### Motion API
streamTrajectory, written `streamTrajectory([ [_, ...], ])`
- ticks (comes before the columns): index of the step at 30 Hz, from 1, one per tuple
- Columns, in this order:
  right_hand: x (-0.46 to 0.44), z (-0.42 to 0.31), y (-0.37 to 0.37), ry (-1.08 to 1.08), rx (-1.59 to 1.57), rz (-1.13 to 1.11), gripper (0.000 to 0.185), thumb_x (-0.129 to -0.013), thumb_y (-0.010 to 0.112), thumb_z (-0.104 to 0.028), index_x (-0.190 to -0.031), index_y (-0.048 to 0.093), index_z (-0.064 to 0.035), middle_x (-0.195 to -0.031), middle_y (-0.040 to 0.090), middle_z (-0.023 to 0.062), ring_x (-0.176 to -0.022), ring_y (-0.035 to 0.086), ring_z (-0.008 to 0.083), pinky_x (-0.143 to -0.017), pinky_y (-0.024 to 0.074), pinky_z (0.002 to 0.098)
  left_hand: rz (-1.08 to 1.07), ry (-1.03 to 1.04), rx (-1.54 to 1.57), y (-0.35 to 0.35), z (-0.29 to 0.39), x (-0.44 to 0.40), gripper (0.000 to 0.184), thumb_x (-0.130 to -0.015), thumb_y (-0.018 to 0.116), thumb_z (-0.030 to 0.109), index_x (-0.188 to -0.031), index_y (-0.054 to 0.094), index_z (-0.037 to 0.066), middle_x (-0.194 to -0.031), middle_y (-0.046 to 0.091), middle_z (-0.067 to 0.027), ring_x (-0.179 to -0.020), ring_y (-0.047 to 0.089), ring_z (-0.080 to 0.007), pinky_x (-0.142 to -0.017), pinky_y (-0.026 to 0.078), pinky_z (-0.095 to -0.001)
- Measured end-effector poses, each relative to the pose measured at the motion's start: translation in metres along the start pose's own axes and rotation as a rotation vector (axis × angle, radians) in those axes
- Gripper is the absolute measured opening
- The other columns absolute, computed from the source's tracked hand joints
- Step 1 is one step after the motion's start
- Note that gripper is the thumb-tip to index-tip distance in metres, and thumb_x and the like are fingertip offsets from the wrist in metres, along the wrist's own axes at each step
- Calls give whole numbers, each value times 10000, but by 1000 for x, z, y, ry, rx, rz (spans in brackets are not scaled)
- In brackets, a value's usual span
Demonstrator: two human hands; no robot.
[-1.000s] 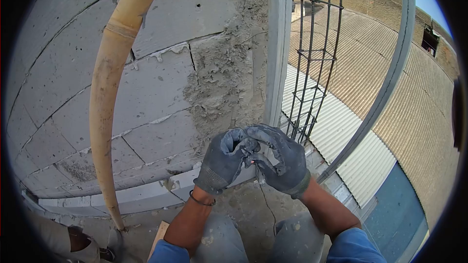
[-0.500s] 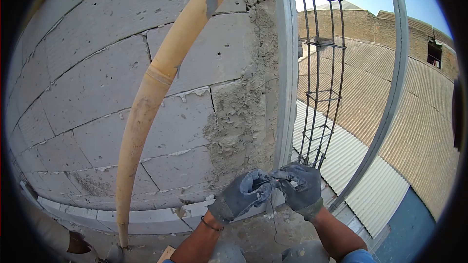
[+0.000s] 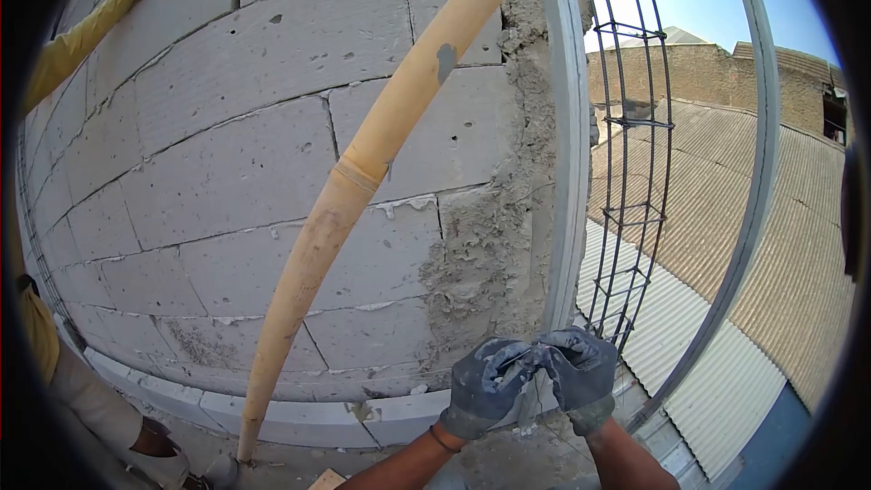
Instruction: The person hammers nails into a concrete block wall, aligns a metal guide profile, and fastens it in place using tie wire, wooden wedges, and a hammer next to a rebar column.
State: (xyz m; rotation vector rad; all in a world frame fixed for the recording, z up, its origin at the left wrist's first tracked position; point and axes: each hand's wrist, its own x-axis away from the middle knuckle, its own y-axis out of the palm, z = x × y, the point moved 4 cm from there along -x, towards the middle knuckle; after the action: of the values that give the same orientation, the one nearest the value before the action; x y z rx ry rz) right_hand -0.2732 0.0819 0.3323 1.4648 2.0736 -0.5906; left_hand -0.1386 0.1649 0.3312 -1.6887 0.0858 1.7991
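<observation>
My left hand, in a dark grey work glove smeared with pale dust, is closed in a pinch. My right hand, gloved alike, meets it fingertip to fingertip low in front of the wall. Between them they pinch a thin string; whether it is cord or wire I cannot tell. Its loose end hangs below the fingers. Just above the hands stands a grey upright metal profile along the rough mortared wall edge.
A bamboo pole leans across the pale block wall. To the right rise a rebar cage and a second grey profile. Corrugated roofs lie beyond. At the left, another person's yellow sleeve reaches to the wall.
The view has swung left and up, so the wall and pole sit further right and lower. The other person's arm has come into view. My hands stay pinched together.
</observation>
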Motion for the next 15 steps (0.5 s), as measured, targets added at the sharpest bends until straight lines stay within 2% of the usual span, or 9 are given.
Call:
streamTrajectory([
  [1,-2,0,1,-13,47,-35,139,-848,763,-105,-934,751,4,-788,710,68,-672,658,118,-599,502,259,2,2,-9,-1,2,1,219,-818,755,112,-1030,716,70,-973,685,-110,-825,680,-305,-698,562,-384],
  [2,1,-5,1,147,-79,-49,141,-854,767,-92,-938,744,19,-778,711,60,-638,646,96,-562,498,232,36,-55,18,-2,2,2,231,-812,753,109,-1036,710,73,-985,686,-109,-835,681,-300,-696,563,-384],
  [3,2,-12,1,140,-82,-52,141,-854,767,-92,-938,744,19,-778,711,60,-638,646,96,-562,498,232,69,-113,48,-3,1,4,244,-805,752,106,-1043,705,75,-997,687,-108,-845,682,-296,-695,563,-384],
  [5,5,-13,1,344,-135,-69,92,-866,737,-48,-922,734,26,-704,678,47,-531,592,92,-493,474,227,53,-79,12,0,1,8,265,-800,737,85,-1062,696,78,-1001,688,-109,-861,683,-300,-700,564,-380],
  [9,2,-19,-2,383,-214,-106,144,-882,730,-68,-990,719,27,-704,691,51,-508,604,97,-469,474,229,74,18,-42,7,2,10,247,-796,756,87,-1031,687,62,-996,693,-105,-810,694,-295,-693,574,-374],
  [11,3,-19,-4,305,-20,-194,175,-894,698,-52,-1058,703,9,-762,722,85,-591,668,121,-510,507,241,94,69,-63,5,3,9,234,-798,752,80,-1023,691,55,-978,697,-110,-796,693,-295,-700,574,-364],
  [12,1,-20,-8,297,-19,-189,175,-894,698,-52,-1058,703,9,-762,722,85,-591,668,121,-510,507,241,20,-65,39,5,-4,9,209,-812,740,79,-1013,696,41,-942,699,-112,-788,694,-269,-709,570,-349],
  [14,-1,-37,-11,-88,215,-399,209,-891,662,-20,-1097,695,-19,-824,739,115,-683,717,174,-577,540,271,-55,-191,149,2,-8,7,186,-826,728,79,-1002,702,28,-906,702,-114,-780,695,-243,-718,566,-334],
  [15,-3,-38,-18,-89,220,-391,209,-891,662,-20,-1097,695,-19,-824,739,115,-683,717,174,-577,540,271,-139,-359,256,1,-10,8,174,-853,717,102,-1005,707,18,-878,707,-103,-774,690,-201,-720,558,-313],
])
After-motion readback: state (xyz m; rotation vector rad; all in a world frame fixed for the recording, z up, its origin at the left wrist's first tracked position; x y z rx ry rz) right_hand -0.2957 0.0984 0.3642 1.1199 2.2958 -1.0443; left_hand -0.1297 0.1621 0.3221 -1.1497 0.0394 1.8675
